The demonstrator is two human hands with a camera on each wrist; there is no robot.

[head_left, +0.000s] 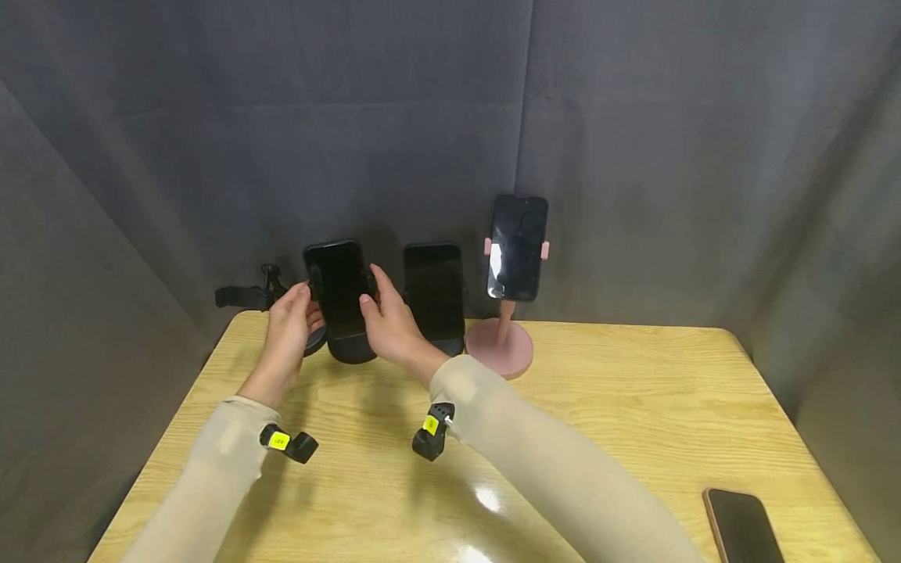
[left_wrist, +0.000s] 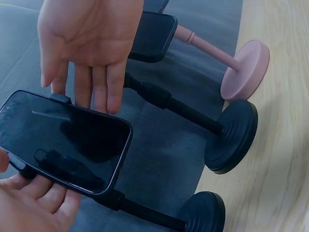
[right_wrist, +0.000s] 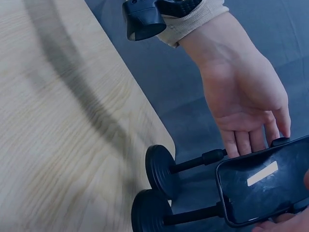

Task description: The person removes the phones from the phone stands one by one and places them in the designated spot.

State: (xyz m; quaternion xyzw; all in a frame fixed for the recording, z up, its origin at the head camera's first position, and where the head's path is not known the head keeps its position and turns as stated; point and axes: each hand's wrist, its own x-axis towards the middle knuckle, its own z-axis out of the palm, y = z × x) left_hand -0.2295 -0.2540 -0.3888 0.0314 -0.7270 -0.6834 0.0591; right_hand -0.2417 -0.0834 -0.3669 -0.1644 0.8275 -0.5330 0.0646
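A black smartphone (head_left: 341,289) stands upright in the clamp of a black phone stand (head_left: 352,349), tilted slightly in the head view. At its left side, my left hand (head_left: 285,324) holds the clamp's edge between thumb and fingers. On the opposite side my right hand (head_left: 394,322) grips the clamp, thumb toward the front and fingers reaching behind. In the left wrist view, the right hand's fingers (left_wrist: 99,87) pass behind the smartphone (left_wrist: 67,140) near a clamp tab (left_wrist: 61,98). The right wrist view shows the left hand (right_wrist: 246,92) at the other tab (right_wrist: 280,141).
Just right, another phone (head_left: 434,291) sits in a black stand. Beyond it a pink stand (head_left: 500,348) holds a third phone (head_left: 517,248). An unloaded black holder (head_left: 242,297) stands at far left. One phone (head_left: 744,525) lies at the table's front right; a grey curtain (head_left: 633,156) hangs behind.
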